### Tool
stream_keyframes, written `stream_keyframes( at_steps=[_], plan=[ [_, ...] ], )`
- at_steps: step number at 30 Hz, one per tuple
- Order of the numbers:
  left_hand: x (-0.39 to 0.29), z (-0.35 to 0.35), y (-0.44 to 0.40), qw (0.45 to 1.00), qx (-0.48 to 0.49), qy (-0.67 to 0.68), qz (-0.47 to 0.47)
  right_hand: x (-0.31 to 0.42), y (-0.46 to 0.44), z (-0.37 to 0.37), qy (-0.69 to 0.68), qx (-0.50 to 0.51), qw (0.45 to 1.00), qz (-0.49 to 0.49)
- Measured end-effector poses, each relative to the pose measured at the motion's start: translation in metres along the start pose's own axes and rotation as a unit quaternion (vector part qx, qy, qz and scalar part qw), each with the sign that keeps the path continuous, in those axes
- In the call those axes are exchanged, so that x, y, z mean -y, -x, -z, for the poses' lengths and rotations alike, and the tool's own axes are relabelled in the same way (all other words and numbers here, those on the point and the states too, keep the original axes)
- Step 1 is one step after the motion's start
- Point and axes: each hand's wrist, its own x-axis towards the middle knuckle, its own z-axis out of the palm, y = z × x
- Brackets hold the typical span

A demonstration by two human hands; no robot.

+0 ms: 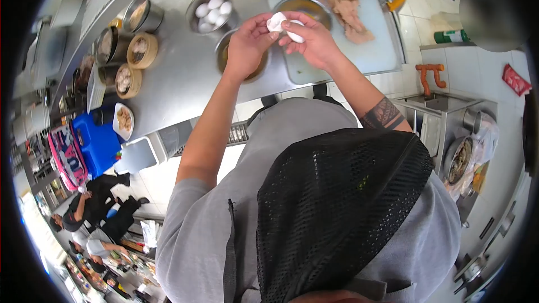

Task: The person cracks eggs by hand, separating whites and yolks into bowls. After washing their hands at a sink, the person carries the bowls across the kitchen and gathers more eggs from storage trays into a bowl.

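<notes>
My left hand (251, 45) pinches a white piece of eggshell (275, 22) by its fingertips. Close beside it, my right hand (316, 42) is closed on another white eggshell piece (296, 32). Both hands are raised over the space between two metal bowls. One bowl (219, 51) stands on the steel counter, partly hidden under my left hand and wrist. The other bowl (324, 10), with yellowish-brown contents, sits on the white cutting board (365, 59) behind my right hand. Several whole white eggs (215, 3) lie in a third metal bowl (193, 21) at the left.
A crumpled peach-coloured sheet (343, 8) lies on the board's right side. Steamer baskets (135, 81) and metal pots (152, 21) line the steel counter's (174, 67) left end, near a white dish (117, 126). Other people (98, 213) are at lower left.
</notes>
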Motion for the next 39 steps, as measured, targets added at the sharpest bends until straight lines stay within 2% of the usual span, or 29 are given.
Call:
stream_keyframes(
  at_steps=[2,3,4,5,6,7,9,11,14,15,16,17,18,19,20,21,23,25,28,30,31,33,34,36,37,39],
  plan=[
    [-0.004,-0.033,-0.014,0.995,0.020,-0.100,0.001,0.014,0.013,0.029,-0.020,-0.017,1.000,0.011],
    [-0.001,-0.049,-0.022,0.981,0.024,-0.189,-0.048,0.022,0.019,0.046,-0.031,-0.023,0.999,0.018],
    [-0.003,-0.069,-0.028,0.980,0.041,-0.187,-0.051,0.031,0.027,0.061,-0.042,-0.029,0.998,0.024],
    [-0.005,-0.088,-0.033,0.970,0.032,-0.224,-0.093,0.041,0.037,0.077,-0.046,-0.041,0.998,0.034],
    [-0.007,-0.105,-0.037,0.956,0.020,-0.259,-0.135,0.053,0.048,0.093,-0.063,-0.068,0.993,0.070],
    [-0.009,-0.120,-0.041,0.956,0.030,-0.259,-0.137,0.065,0.059,0.109,-0.078,-0.093,0.987,0.105],
    [-0.011,-0.146,-0.048,0.968,0.054,-0.224,-0.100,0.096,0.081,0.152,-0.081,-0.126,0.962,0.230],
    [-0.012,-0.166,-0.049,0.965,0.067,-0.226,-0.113,0.136,0.104,0.181,-0.016,-0.272,0.889,0.368],
    [-0.012,-0.176,-0.046,0.959,0.078,-0.249,-0.114,0.179,0.105,0.263,0.189,-0.465,0.749,0.433],
    [-0.011,-0.177,-0.044,0.955,0.090,-0.260,-0.108,0.183,0.099,0.294,0.219,-0.479,0.750,0.400],
    [-0.007,-0.178,-0.043,0.955,0.078,-0.267,-0.103,0.185,0.092,0.323,0.284,-0.500,0.762,0.299],
    [-0.002,-0.176,-0.042,0.958,0.063,-0.256,-0.117,0.178,0.080,0.370,0.260,-0.492,0.805,0.207],
    [0.000,-0.172,-0.043,0.959,0.043,-0.247,-0.132,0.176,0.077,0.396,0.235,-0.473,0.827,0.192],
    [-0.003,-0.167,-0.041,0.957,0.016,-0.259,-0.129,0.172,0.077,0.418,0.185,-0.417,0.856,0.243],
    [-0.007,-0.160,-0.038,0.957,0.002,-0.263,-0.124,0.174,0.076,0.428,0.192,-0.419,0.851,0.252],
    [-0.012,-0.146,-0.035,0.956,-0.010,-0.266,-0.120,0.167,0.078,0.465,0.122,-0.341,0.874,0.324],
    [-0.009,-0.107,-0.034,0.944,-0.083,-0.301,-0.109,0.177,0.083,0.387,0.158,-0.463,0.826,0.278],
    [0.006,-0.064,-0.046,0.913,-0.176,-0.357,-0.087,0.175,0.088,0.351,0.155,-0.458,0.835,0.264],
    [0.022,0.022,-0.071,0.840,-0.316,-0.440,-0.043,0.165,0.094,0.312,0.149,-0.437,0.852,0.246],
    [0.042,0.085,-0.091,0.779,-0.337,-0.527,-0.046,0.158,0.093,0.281,0.142,-0.434,0.858,0.235],
    [0.046,0.110,-0.101,0.783,-0.333,-0.523,-0.046,0.153,0.093,0.264,0.154,-0.414,0.867,0.230],
    [0.056,0.140,-0.117,0.803,-0.208,-0.557,-0.026,0.143,0.090,0.234,0.161,-0.388,0.883,0.210],
    [0.055,0.138,-0.121,0.809,-0.201,-0.551,-0.028,0.136,0.087,0.220,0.166,-0.397,0.878,0.211],
    [0.046,0.133,-0.133,0.762,-0.180,-0.622,0.023,0.121,0.081,0.190,0.217,-0.329,0.897,0.200],
    [0.056,0.148,-0.148,0.788,-0.121,-0.600,0.062,0.115,0.079,0.170,0.221,-0.338,0.892,0.202],
    [0.052,0.150,-0.158,0.813,-0.126,-0.562,0.080,0.101,0.071,0.128,0.220,-0.311,0.911,0.158]
  ],
)
